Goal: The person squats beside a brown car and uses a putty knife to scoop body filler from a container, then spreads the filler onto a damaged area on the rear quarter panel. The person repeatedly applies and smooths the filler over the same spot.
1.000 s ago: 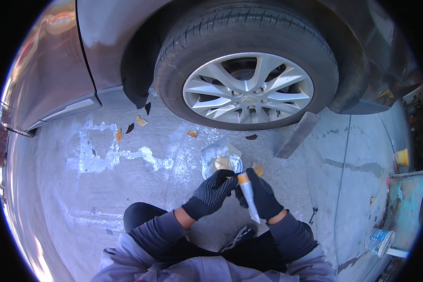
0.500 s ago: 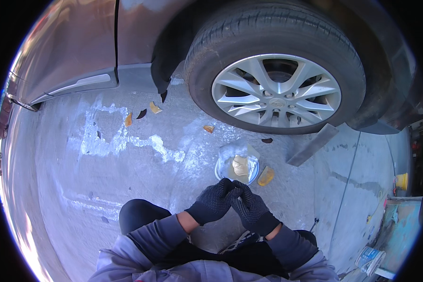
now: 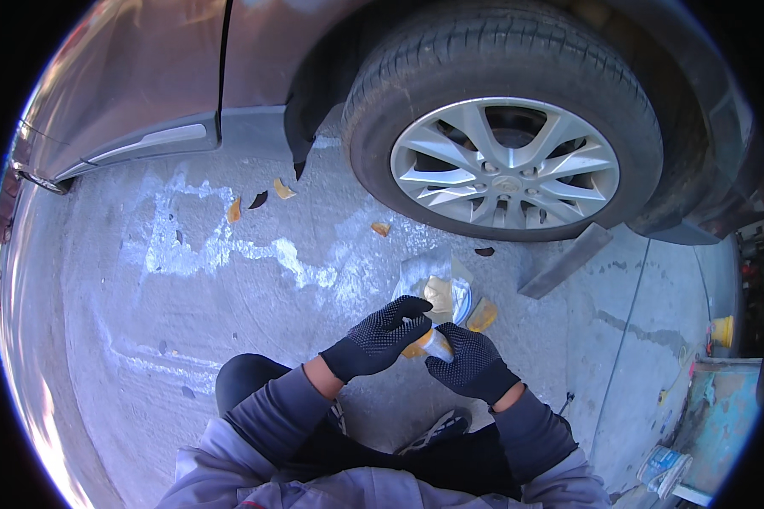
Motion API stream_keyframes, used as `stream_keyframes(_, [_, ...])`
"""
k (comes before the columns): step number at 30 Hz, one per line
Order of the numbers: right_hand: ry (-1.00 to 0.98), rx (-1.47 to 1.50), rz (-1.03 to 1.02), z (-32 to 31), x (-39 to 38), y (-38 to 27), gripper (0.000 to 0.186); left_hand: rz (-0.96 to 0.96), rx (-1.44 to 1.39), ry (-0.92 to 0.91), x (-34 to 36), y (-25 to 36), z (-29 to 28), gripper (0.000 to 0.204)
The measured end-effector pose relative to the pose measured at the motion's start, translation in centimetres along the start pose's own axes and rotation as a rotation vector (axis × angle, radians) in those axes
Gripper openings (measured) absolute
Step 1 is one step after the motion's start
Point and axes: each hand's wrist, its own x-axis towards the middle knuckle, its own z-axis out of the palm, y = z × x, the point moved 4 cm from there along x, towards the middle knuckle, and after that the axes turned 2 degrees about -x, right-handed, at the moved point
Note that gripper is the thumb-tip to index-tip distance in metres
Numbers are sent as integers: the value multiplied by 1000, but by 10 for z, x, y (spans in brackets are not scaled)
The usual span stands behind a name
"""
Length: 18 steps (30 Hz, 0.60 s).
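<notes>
one car (image 3: 144,93) fills the top, its wheel (image 3: 505,165) on the concrete floor (image 3: 144,339). below the wheel lies a small tin (image 3: 458,297). both gloved hands, left (image 3: 378,338) and right (image 3: 471,365), grasp a small tube (image 3: 435,343) together; this looks like opening it, which calls for a steady twist.

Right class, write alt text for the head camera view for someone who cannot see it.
Two black-gloved hands, left hand and right hand, hold a small orange-and-white object together above grey concrete ground. Beyond them stands a car wheel with silver spokes.
</notes>
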Motion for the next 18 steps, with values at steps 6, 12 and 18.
stream_keyframes(6, [-21,-76,-81,5,1,0,48,64,582,-149,2,2,-2,39])
stream_keyframes(12, [-4,-54,-68,3,2,1,50,-51,239,-152,2,-1,-3,33])
stream_keyframes(18, [-33,-66,-32,1,3,-1,52,-10,401,-156,2,6,0,39])
